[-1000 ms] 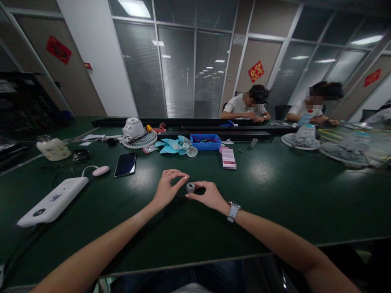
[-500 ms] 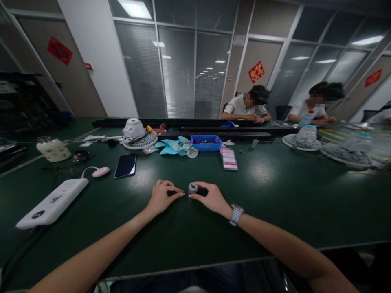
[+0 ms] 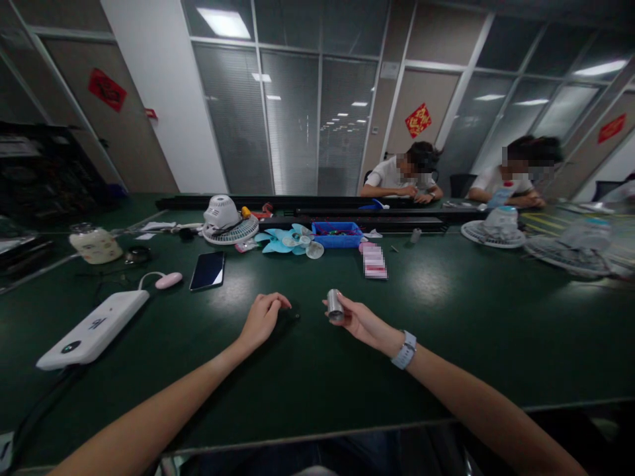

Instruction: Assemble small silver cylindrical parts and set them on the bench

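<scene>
My right hand (image 3: 366, 325) holds a silver metal cylinder (image 3: 335, 307) between thumb and fingers, lifted and tilted with one end facing me. Left of it, my left hand (image 3: 262, 320) rests low over the table, fingers loosely bent and with nothing visible in them. Just beyond its fingertips lies a tiny dark part (image 3: 297, 316) on the green tabletop, too small to name.
Farther back are light blue fan blades (image 3: 285, 240), a blue bin (image 3: 336, 239) of small parts and a white fan unit (image 3: 221, 213). A phone (image 3: 208, 270) and a white power strip (image 3: 94, 329) lie to the left. Two people sit across the table.
My right hand has lifted the metal cylinder, moved it right and tipped it over. My left hand's thumb and finger are no longer stretched toward it; a tiny part now shows on the table.
</scene>
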Action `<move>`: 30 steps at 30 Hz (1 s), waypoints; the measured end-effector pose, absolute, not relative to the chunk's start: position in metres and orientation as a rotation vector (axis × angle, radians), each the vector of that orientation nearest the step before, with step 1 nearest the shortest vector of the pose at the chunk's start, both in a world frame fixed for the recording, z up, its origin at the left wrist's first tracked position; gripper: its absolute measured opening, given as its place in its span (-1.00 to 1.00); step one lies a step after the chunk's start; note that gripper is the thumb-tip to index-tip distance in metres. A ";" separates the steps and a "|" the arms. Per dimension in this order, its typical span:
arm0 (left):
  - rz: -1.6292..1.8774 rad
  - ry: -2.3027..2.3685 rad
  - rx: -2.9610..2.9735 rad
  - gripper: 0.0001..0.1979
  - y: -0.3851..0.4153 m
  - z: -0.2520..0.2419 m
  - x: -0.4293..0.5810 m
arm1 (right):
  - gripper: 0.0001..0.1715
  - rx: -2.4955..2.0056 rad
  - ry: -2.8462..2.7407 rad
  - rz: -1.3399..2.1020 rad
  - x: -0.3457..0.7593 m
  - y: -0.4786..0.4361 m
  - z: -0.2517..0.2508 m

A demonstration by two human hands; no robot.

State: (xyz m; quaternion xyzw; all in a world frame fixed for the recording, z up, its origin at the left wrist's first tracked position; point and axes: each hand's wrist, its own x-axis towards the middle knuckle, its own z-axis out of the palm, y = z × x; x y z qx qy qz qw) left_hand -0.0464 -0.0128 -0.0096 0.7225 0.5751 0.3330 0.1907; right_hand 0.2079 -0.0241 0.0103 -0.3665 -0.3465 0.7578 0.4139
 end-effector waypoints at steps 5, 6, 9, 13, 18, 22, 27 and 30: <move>0.903 1.597 2.063 -0.61 -0.012 -0.011 -0.048 | -0.68 -0.918 -0.841 1.926 0.211 -0.020 0.007; 0.895 1.592 2.064 -0.62 -0.012 -0.011 -0.048 | -0.68 -0.914 -0.837 1.931 0.211 -0.020 0.006; 0.878 1.584 2.056 -0.63 -0.012 -0.011 -0.048 | -0.62 -0.875 -0.817 1.941 0.213 -0.019 0.005; 0.867 1.614 2.041 -0.66 -0.013 -0.011 -0.047 | -0.49 -0.853 -0.766 1.953 0.213 -0.018 0.004; 0.838 1.665 2.041 -0.65 -0.012 -0.011 -0.047 | -0.57 -0.849 -0.774 1.959 0.213 -0.018 0.003; 0.813 1.725 2.031 -0.66 -0.012 -0.011 -0.045 | -0.73 -0.930 -0.815 1.922 0.214 -0.015 0.000; 0.764 1.787 2.007 -0.66 -0.012 -0.009 -0.043 | -0.67 -0.945 -0.780 1.926 0.215 -0.011 -0.003; 0.745 1.818 1.989 -0.65 -0.013 -0.008 -0.043 | -0.67 -0.904 -0.783 1.931 0.214 -0.012 -0.001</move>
